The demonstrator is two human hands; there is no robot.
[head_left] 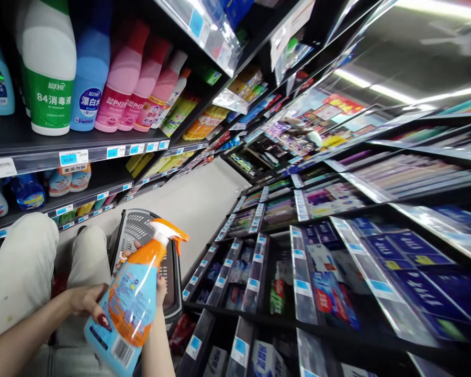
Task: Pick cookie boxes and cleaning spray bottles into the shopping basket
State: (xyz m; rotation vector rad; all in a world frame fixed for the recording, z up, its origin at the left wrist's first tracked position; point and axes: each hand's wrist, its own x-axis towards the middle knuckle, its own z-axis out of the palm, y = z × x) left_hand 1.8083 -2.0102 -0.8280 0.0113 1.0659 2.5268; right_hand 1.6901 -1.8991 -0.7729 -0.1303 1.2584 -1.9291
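A blue and orange spray bottle (131, 298) with a white and orange trigger head is tilted in front of my lap, its printed back label and barcode facing me. My left hand (88, 306) grips the lower left side, with the thumb lying across the label. From behind, my right hand (160, 290) wraps the bottle's middle; its thumb shows on the right side and some fingertips appear at the left edge. Most of my right palm is hidden. Beyond the bottle, a grey shopping basket (135, 220) with slotted walls stands on the floor by my knees.
On the left, a shelf holds a white and green bottle (49, 73), a blue bottle (90, 78) and several pink bottles (121, 84). More bottles (27, 191) sit below. Shelving with blue boxes (412, 262) lines the right side. Pale floor (208, 201) runs between.
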